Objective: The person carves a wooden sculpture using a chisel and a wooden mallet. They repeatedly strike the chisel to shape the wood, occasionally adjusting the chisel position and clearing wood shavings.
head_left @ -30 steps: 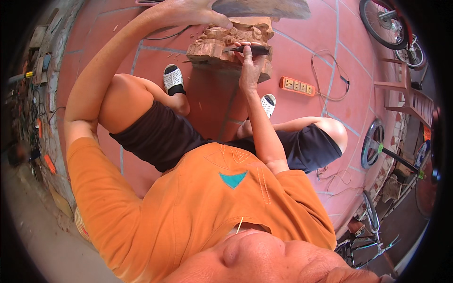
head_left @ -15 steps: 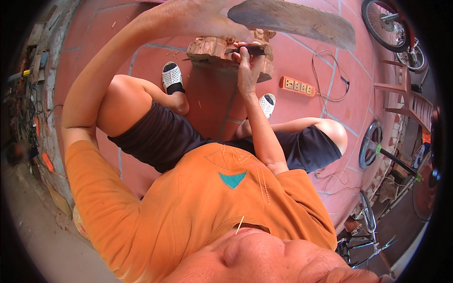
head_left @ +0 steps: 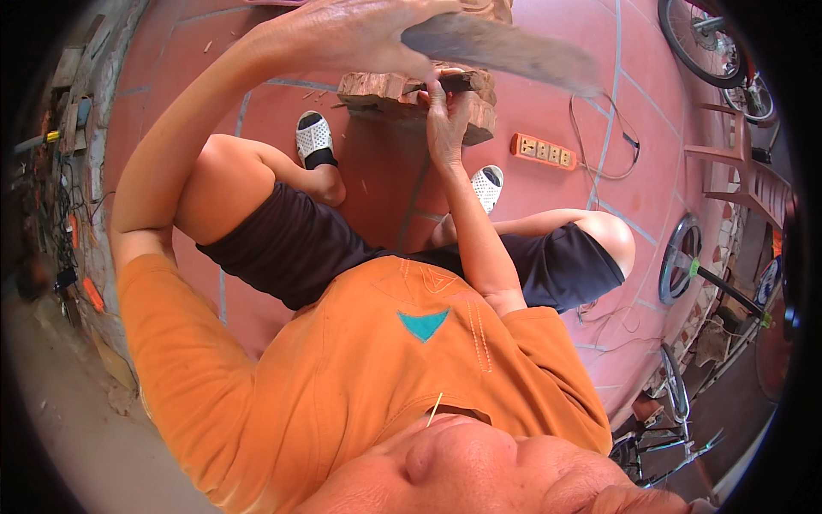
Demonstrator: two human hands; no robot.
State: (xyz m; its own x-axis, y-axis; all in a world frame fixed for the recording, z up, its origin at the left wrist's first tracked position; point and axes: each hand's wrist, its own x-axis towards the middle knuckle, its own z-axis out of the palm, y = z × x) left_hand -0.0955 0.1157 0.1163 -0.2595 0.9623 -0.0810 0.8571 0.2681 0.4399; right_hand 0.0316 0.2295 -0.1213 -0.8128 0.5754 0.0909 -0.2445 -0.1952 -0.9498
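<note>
High in the head view, my left hand (head_left: 364,36) grips one end of a long, flat wooden mallet (head_left: 505,51), whose far end points right and is smeared by motion. Below it, my right hand (head_left: 448,124) has its fingers closed around a dark, narrow tool (head_left: 458,83) that looks like a chisel. That tool lies against a carved wooden block (head_left: 377,96) resting on the floor between my feet. The mallet and my left hand hide part of the block's upper side, and the tool's working edge cannot be made out.
An orange power strip (head_left: 544,152) with a looped cord (head_left: 604,171) lies right of the block on the red tiled floor (head_left: 377,188). A bicycle wheel (head_left: 698,43), a plastic chair (head_left: 741,167) and a loose wheel (head_left: 681,257) stand farther right. Wood chips are scattered about.
My left hand and the mallet have shifted a little left, uncovering more of the carved wood at the top. My right hand stays at the block with its tool.
</note>
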